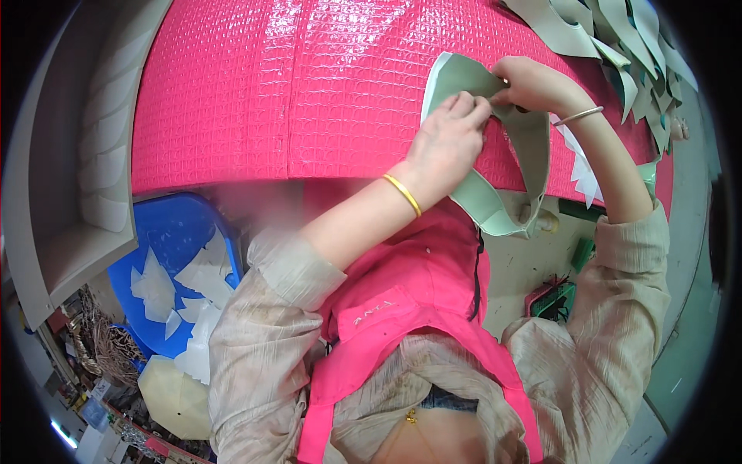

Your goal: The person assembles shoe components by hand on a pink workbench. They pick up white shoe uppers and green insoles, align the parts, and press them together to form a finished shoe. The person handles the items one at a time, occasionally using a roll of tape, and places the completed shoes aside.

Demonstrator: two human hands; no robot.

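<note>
A pale green shoe-upper piece (532, 147), curved and soft like leather, lies partly on the pink table, and its lower loop hangs past the near edge. A white strip runs along its left border. My left hand (452, 139) is closed on the piece's middle, fingers bent and tips pressed together. My right hand (535, 83) pinches the piece just to the right, its fingertips close to the left hand's. What lies right under the fingertips is hidden. White paper scraps (581, 166) lie beside my right forearm at the table edge.
The pink textured table cover (224, 93) spreads ahead. Several similar pale pieces (634, 46) are heaped at the far right. A grey bin (46, 155) at the left holds stacked pale pieces. Below it, a blue plastic seat or tub (174, 220) holds white scraps (154, 286).
</note>
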